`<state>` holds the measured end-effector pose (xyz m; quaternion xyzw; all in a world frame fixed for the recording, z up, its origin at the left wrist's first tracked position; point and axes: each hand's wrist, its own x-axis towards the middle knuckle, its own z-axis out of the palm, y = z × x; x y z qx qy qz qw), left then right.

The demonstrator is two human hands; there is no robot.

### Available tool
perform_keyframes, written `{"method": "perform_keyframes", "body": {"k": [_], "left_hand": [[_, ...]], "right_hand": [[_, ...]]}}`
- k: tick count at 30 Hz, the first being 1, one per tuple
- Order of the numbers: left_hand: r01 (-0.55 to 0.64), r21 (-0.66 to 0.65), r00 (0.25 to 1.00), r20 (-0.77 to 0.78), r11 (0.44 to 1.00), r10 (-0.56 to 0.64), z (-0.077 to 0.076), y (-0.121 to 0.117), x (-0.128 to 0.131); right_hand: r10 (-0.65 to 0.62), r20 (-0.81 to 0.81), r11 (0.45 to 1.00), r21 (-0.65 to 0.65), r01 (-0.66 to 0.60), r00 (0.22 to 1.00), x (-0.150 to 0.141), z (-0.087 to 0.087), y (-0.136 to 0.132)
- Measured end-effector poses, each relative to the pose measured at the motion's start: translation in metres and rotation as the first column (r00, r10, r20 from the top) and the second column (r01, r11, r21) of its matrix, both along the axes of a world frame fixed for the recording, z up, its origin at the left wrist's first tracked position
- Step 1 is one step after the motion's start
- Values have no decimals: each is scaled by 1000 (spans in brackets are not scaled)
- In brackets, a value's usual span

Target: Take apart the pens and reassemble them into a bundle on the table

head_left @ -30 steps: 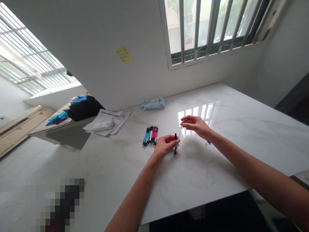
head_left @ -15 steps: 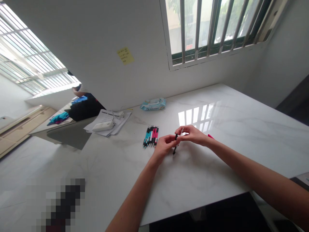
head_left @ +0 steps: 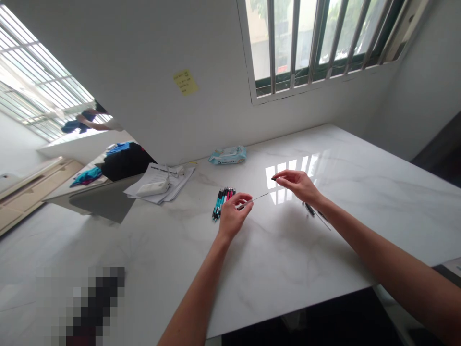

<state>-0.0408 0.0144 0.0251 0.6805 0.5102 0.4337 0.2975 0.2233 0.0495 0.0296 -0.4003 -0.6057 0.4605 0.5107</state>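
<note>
Pinching a thin refill (head_left: 254, 198), the left hand (head_left: 231, 216) is just beside the row of pens (head_left: 223, 203), which mostly look whole. The right hand (head_left: 298, 186) pinches a small dark part (head_left: 274, 178); an opened pen (head_left: 309, 209) lies apart on the table (head_left: 360, 158).

White wall (head_left: 108, 62) bears a yellow sticky note (head_left: 185, 82) beside a barred window (head_left: 320, 43). Window light reflects off the marble surface (head_left: 360, 158). Far left: bright glazed panels (head_left: 36, 86) above a pale wooden cabinet (head_left: 32, 185).

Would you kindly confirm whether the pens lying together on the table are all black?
No, the grouped pens show teal and pink barrels alongside black ones.
</note>
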Motion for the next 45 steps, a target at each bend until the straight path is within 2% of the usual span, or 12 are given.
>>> {"method": "perform_keyframes", "body": {"k": [4, 14, 18, 24, 36, 41, 45], "left_hand": [[-53, 21, 998, -28, 998, 54, 2, 1, -3], [-29, 42, 989, -147, 999, 35, 1, -1, 0], [-8, 55, 989, -148, 998, 16, 2, -2, 1], [20, 82, 992, -126, 996, -10, 1, -3, 1], [19, 55, 996, -85, 998, -14, -1, -2, 1], [51, 72, 993, -111, 996, -42, 2, -7, 6], [80, 63, 995, -72, 995, -75, 4, -11, 12]], "right_hand": [[22, 174, 995, 96, -39, 984, -3, -2, -3], [48, 267, 988, 127, -85, 962, -6, -3, -8], [45, 310, 986, 138, -92, 950, -10, -7, -9], [65, 276, 986, 132, -105, 959, -11, -7, -9], [138, 189, 989, 30, -146, 972, -8, -13, -2], [148, 180, 987, 43, -158, 973, -15, -14, -8], [172, 172, 980, 65, -186, 970, -20, -15, -12]]}}
